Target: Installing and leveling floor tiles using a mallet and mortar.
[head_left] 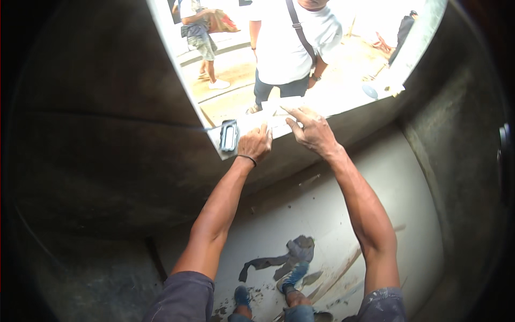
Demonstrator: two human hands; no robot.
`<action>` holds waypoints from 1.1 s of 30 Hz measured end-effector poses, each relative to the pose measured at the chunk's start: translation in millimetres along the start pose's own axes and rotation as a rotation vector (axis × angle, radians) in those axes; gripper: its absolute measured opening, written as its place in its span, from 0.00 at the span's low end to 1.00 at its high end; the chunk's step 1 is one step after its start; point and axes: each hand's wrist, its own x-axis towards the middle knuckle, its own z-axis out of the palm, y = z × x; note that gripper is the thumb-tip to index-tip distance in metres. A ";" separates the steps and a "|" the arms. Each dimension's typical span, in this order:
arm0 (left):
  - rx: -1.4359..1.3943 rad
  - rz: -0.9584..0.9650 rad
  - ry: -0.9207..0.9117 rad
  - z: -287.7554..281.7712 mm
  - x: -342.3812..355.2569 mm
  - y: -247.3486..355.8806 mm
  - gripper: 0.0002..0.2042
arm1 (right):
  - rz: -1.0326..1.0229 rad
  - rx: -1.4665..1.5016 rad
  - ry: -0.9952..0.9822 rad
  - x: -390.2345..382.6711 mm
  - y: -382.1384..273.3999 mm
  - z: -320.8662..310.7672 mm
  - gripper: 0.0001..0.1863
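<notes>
Both my arms reach up to a bright window sill (343,109). My left hand (256,144) rests on its near edge, index finger stretched forward and the other fingers partly hidden. Just left of it sits a small blue-grey rectangular object with a pale middle (229,135); its kind is unclear. My right hand (313,131) is over the sill to the right, thumb and fingers apart. Near its fingertips lies a flat white piece (274,109), washed out by glare, so I cannot tell what it is or whether a hand touches it.
Beyond the opening stands a person in a white shirt (284,48), with another person (201,45) farther left. A round grey object (370,90) is on the sill's right. A thin dark cable (134,123) crosses the left wall. Dark cloth (289,255) lies on the floor by my feet.
</notes>
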 end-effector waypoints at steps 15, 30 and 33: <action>0.111 -0.055 -0.247 29.2 -7.9 -15.6 0.24 | -0.358 0.582 -0.534 207.1 -21.2 247.2 0.39; -0.563 -0.504 -0.485 51.3 -37.5 -10.7 0.36 | -0.365 1.043 -0.553 232.9 -84.3 275.9 0.39; -0.570 -0.494 -0.450 53.9 -46.0 -8.0 0.34 | -0.429 0.982 -0.571 236.1 -88.8 270.6 0.40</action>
